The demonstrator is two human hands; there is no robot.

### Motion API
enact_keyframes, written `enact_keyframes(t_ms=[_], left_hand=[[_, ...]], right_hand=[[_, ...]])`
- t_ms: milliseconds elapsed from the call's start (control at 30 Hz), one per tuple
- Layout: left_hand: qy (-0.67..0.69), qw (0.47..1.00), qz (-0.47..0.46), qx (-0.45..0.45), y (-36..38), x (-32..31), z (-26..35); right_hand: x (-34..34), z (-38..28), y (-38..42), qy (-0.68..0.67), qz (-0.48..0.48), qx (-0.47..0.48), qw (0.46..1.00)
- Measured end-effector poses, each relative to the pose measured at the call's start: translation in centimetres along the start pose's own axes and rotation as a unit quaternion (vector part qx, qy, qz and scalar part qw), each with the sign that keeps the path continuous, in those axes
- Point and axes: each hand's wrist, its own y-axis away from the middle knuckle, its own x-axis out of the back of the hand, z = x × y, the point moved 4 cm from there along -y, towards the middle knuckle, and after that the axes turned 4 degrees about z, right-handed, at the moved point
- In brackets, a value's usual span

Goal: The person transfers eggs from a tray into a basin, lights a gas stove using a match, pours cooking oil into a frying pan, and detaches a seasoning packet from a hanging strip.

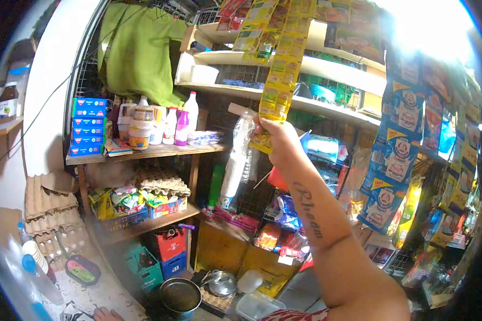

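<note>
My right hand (277,140) reaches up and forward, its fingers closed around the lower end of a hanging strip of yellow sachets (280,80). Just left of that hand hangs a clear plastic sleeve of stacked white cups (233,174). At the bottom edge my left hand (108,314) shows only in part, fingers lying flat on a worn white surface (124,300); nothing is seen in them. Near it lies a dark, pink-and-green paddle-shaped item (82,269).
Blue boxes (88,128) and several bottles (182,127) stand on a wooden shelf. Egg trays (51,206) are stacked at left. Strips of blue sachet packs (393,155) hang at right. Below are a frying pan (180,295), a lidded pot (222,283) and crates (143,267).
</note>
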Motion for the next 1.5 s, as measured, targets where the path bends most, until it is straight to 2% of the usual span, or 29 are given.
enact_keyframes(t_ms=[100,167,267,333,400,467,500,633,733,800,833,867,900,967,1000,1033,1067,1100,1133,1167,1200,1267,1300,1333,1367,1433,1500], left_hand=[[0.008,1.000,0.004,0.006,-0.1,-0.1,-0.1],[0.009,1.000,0.000,0.006,0.0,0.0,-0.1],[0.026,1.000,0.013,0.001,0.0,0.6,-0.1],[0.023,0.999,-0.033,0.010,-0.2,1.0,0.0],[0.028,0.999,-0.027,0.011,-0.4,1.4,0.1],[0.031,0.999,-0.021,0.014,-0.3,1.5,0.0],[0.033,0.999,-0.018,0.010,-0.3,1.4,0.0],[0.041,0.999,-0.008,0.012,0.4,-2.0,-0.6],[0.062,0.998,0.009,-0.030,0.9,-3.1,-0.2],[0.225,0.974,0.003,-0.023,-0.9,-2.6,2.7],[0.283,0.945,0.157,-0.054,-2.9,2.8,6.3],[0.436,0.888,0.117,-0.084,-5.7,7.5,9.5],[0.500,0.832,0.224,-0.090,-8.4,13.0,13.2],[0.543,0.754,0.311,-0.199,-13.3,24.9,18.7],[0.559,0.693,0.366,-0.272,-15.3,30.9,20.9],[0.546,0.688,0.353,-0.322,-16.9,35.4,22.7],[0.557,0.637,0.369,-0.385,-18.6,41.0,24.4],[0.521,0.622,0.395,-0.431,-20.0,44.9,26.1],[0.483,0.634,0.385,-0.466,-21.1,48.1,27.6],[0.443,0.644,0.374,-0.499,-22.0,50.5,29.1],[0.440,0.640,0.378,-0.503,-23.1,52.1,30.2],[0.308,0.658,0.395,-0.562,-23.9,54.1,33.0],[0.309,0.651,0.402,-0.565,-24.0,54.5,33.6],[0.258,0.682,0.387,-0.564,-24.6,54.5,34.3],[0.205,0.712,0.370,-0.561,-25.2,54.5,34.8],[0.196,0.715,0.379,-0.554,-25.5,54.4,34.4],[0.230,0.703,0.390,-0.548,-25.9,53.9,33.7]], right_hand=[[0.4,-0.4,-0.1,0.038,-0.018,0.014,0.999],[0.3,-0.5,0.1,0.098,-0.071,-0.014,0.993],[-0.5,-1.0,0.8,0.106,-0.078,-0.021,0.991],[-0.6,-1.4,1.3,0.115,-0.072,-0.032,0.990],[-0.8,-1.0,1.6,0.124,-0.069,-0.041,0.989],[-1.4,-0.2,2.5,-0.009,-0.085,-0.041,0.995],[-1.3,0.3,2.7,-0.011,-0.090,-0.042,0.995],[-0.8,1.7,3.0,0.026,-0.075,-0.010,0.997],[-1.1,1.1,3.1,-0.018,-0.040,0.079,0.996],[-1.3,0.5,3.6,-0.026,-0.034,0.107,0.993],[-1.4,0.3,3.9,-0.021,-0.030,0.135,0.990],[-1.4,0.1,4.0,-0.016,-0.043,0.158,0.986],[-1.6,0.2,4.1,-0.025,-0.047,0.155,0.987],[-1.5,-0.2,4.2,-0.009,-0.042,0.178,0.983],[-1.1,0.4,3.5,0.056,-0.010,0.196,0.979],[-1.0,0.4,3.5,0.081,0.026,0.192,0.978],[-1.1,-0.3,3.8,0.151,0.036,0.220,0.963],[-1.2,-0.9,4.3,0.222,0.046,0.246,0.943],[-1.3,-1.2,4.5,0.208,0.018,0.281,0.937],[-1.4,-2.5,5.8,0.262,0.038,0.315,0.912],[-1.2,-2.3,5.5,0.304,0.031,0.323,0.896],[-0.6,-2.5,5.3,0.385,0.034,0.316,0.867],[-0.5,-3.2,5.4,0.421,0.042,0.303,0.854],[-0.5,-4.6,6.0,0.456,0.047,0.268,0.848],[-0.2,-4.4,5.6,0.469,0.048,0.298,0.830],[-0.1,-5.2,5.5,0.473,0.025,0.289,0.832],[0.1,-5.1,4.6,0.454,0.001,0.317,0.833]])
